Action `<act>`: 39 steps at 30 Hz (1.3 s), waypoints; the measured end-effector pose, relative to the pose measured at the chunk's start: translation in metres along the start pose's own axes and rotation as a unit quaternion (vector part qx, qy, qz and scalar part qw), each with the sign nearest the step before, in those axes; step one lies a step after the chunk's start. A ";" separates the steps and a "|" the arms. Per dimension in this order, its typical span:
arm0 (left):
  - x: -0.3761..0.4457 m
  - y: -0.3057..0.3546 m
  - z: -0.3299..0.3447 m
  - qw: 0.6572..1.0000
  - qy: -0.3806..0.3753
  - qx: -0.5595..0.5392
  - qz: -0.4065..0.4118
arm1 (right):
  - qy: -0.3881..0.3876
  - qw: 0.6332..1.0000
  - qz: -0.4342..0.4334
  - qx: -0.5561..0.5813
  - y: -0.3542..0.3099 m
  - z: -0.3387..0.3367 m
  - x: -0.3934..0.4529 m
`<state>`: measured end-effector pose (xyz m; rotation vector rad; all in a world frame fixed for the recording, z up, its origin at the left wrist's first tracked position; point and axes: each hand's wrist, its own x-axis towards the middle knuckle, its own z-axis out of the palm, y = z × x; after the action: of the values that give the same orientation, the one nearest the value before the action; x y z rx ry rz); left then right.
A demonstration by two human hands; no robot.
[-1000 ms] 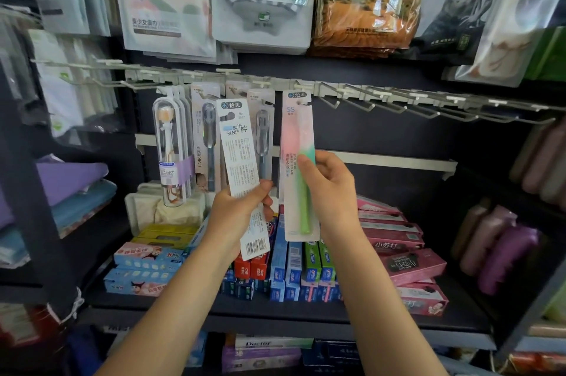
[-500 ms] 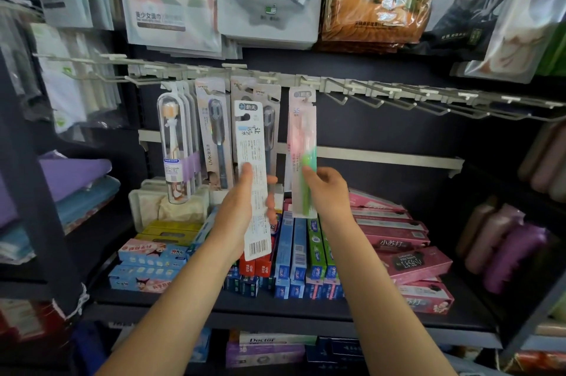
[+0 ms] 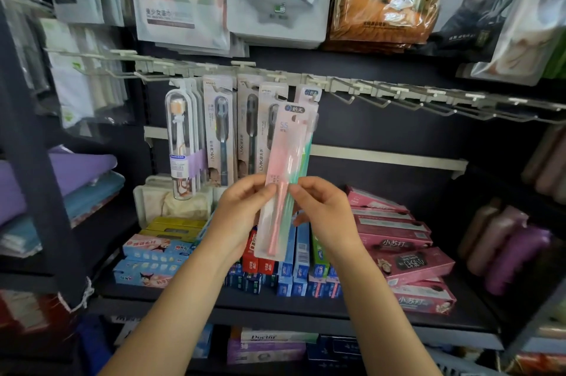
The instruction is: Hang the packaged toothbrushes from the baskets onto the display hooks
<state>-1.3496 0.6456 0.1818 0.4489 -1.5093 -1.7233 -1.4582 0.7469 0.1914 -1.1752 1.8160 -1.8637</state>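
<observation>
Hands, left (image 3: 245, 210) and right (image 3: 321, 210), both pinching a pink packaged toothbrush (image 3: 283, 179) below the display hooks (image 3: 367, 97).

The toothbrush pack (image 3: 283, 179) is glossy clear plastic over printed card. The display hooks (image 3: 376, 100) look like pale matt metal. Toothpaste boxes (image 3: 407, 262) below are smooth printed cardboard on a matt dark shelf (image 3: 306, 308).

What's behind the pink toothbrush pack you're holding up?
Behind the pink toothbrush pack, another pack hangs on a hook, with a green edge showing. Its lower part is covered.
</observation>
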 end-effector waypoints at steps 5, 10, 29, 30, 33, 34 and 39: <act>-0.004 0.000 -0.003 1.000 0.018 -0.011 0.002 | 0.006 1.000 0.004 0.023 0.001 0.001 -0.005; -0.005 0.001 0.019 1.000 -0.008 -0.013 0.004 | 0.023 0.998 -0.001 0.062 0.004 -0.008 -0.014; 0.017 0.023 0.094 0.998 -0.050 -0.012 0.022 | 0.120 0.990 -0.027 0.069 -0.026 -0.063 0.006; 0.016 0.023 0.095 0.998 -0.049 -0.013 0.027 | 0.121 0.989 -0.025 0.077 -0.026 -0.062 0.005; 0.013 0.023 0.095 0.998 -0.043 -0.017 0.037 | 0.121 0.988 -0.019 0.091 -0.029 -0.062 0.004; 0.013 0.023 0.095 0.998 -0.041 -0.018 0.041 | 0.120 0.988 -0.017 0.092 -0.031 -0.062 0.004; 0.014 0.027 0.096 0.998 -0.043 -0.014 0.046 | 0.131 0.987 -0.006 0.090 -0.038 -0.061 0.006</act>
<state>-1.4175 0.6993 0.2330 0.2896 -1.5416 -1.7084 -1.4926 0.7918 0.2364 -0.9153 1.7213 -2.2255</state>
